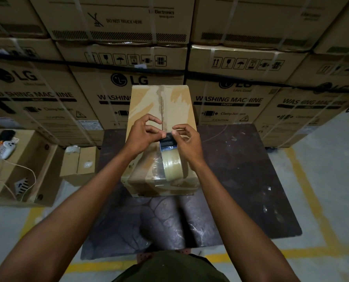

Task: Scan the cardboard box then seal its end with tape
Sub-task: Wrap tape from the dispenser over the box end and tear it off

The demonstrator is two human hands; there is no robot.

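A long cardboard box (147, 104) lies on a dark table (240, 169), its top seam running away from me with old tape marks. A tape dispenser (170, 153) with a roll of clear tape rests on the box's near end. My right hand (188, 144) holds the dispenser's top. My left hand (144, 132) pinches at the dispenser's dark front edge, where the tape end sits. Shiny tape covers the box's near end (159, 180).
Stacked washing machine cartons (230, 78) wall off the back. An open carton (37, 165) holding a scanner-like device (7, 148) and cables stands at the left. A small box (80, 163) sits beside it. Yellow lines mark the grey floor (322, 200).
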